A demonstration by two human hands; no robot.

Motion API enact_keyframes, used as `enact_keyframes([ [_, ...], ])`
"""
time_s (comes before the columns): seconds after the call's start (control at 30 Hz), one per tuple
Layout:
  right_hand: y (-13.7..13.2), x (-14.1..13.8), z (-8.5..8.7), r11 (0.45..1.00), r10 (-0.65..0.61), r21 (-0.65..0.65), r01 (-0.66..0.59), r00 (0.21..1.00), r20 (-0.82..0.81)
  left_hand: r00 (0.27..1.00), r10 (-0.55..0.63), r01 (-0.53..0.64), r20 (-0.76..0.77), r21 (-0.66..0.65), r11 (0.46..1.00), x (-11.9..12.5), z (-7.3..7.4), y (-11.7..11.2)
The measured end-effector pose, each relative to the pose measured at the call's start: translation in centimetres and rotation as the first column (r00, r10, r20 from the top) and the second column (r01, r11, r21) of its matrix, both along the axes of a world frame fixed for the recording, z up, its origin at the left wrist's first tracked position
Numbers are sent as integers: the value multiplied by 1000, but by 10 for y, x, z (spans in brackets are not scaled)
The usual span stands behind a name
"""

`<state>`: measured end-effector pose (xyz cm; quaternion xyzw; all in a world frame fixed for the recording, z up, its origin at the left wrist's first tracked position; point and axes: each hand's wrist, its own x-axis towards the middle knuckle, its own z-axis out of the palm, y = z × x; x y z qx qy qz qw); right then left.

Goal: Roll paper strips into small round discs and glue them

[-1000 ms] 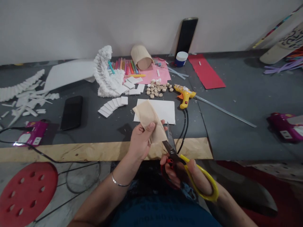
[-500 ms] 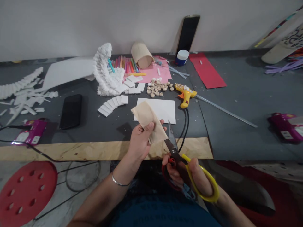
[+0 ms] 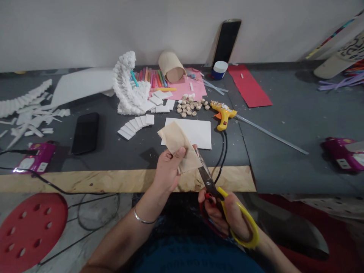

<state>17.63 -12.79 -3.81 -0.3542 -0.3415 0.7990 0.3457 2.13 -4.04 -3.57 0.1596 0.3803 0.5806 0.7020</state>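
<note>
My left hand point(image 3: 167, 170) is closed on a folded piece of beige cloth point(image 3: 178, 146), thumb pressed on its front, holding it up above the table's near edge. My right hand point(image 3: 227, 216) grips scissors point(image 3: 212, 185) with one red and one yellow handle loop. The scissor blades are nearly closed and lie along the cloth's right edge.
On the dark table point(image 3: 284, 121) lie a white sheet point(image 3: 196, 131), a yellow glue gun point(image 3: 223, 113) with black cord, small wooden discs point(image 3: 189, 106), white foam squares point(image 3: 136, 125), a black phone point(image 3: 85, 132), a metal ruler point(image 3: 270, 132) and pink devices point(image 3: 35, 159). A red stool point(image 3: 28, 231) stands lower left.
The scissor blades have closed together along the cloth's right edge, and my right hand has shifted slightly down and right. My left hand has held the cloth still.
</note>
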Motion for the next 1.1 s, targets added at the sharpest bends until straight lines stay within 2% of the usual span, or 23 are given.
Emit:
enact_keyframes([
  [0.1, 0, 0, -2, 1000, -11, 29, 11, 1000, 0, 1000, -10, 10, -1, 0, 1000, 0, 2, 0],
  [0.4, 2, 1, -14, 994, 53, -92, -67, 987, -151, 997, -39, 40, -61, 22, 999, 4, -2, -3],
  [0.57, 7, -3, -8, 995, 12, -96, -20, 996, -84, 996, -42, 44, -78, 19, 999, 5, -1, -3],
  [0.77, 3, -3, -2, 999, -41, -18, 41, 999, 34, 993, -75, 76, -89, 11, 997, 4, 1, -2],
  [1.1, 11, -7, -10, 994, -54, -101, 51, 998, -32, 993, -97, 94, -68, -39, 995, 7, -4, -6],
])
